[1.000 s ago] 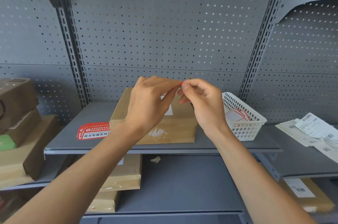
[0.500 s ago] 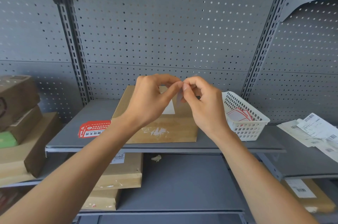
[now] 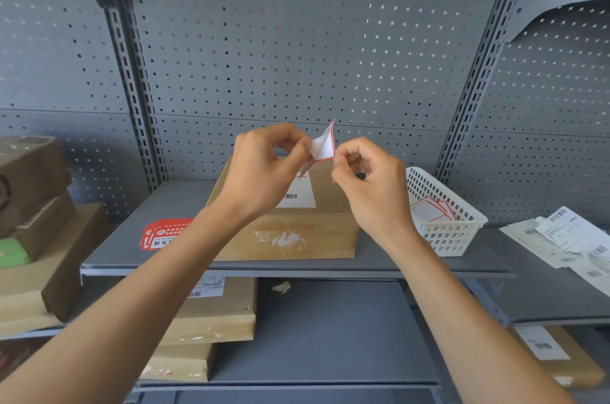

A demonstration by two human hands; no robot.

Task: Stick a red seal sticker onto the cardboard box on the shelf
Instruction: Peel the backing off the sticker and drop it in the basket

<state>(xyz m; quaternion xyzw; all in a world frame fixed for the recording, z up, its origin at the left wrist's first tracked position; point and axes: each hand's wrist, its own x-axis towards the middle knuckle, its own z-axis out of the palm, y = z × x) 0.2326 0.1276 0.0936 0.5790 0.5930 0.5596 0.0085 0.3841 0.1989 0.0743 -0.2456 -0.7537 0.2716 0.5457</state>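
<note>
Head view: sticker (image 3: 323, 147) between both hands.

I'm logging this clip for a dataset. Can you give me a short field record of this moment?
left hand: pinching the sticker's edge
right hand: pinching the opposite edge
red seal sticker: held above the box, partly peeled from its backing
cardboard box: on the shelf, white label on top
white basket: right of the box, holds red-edged sheets
stage: not yet stuck
</note>
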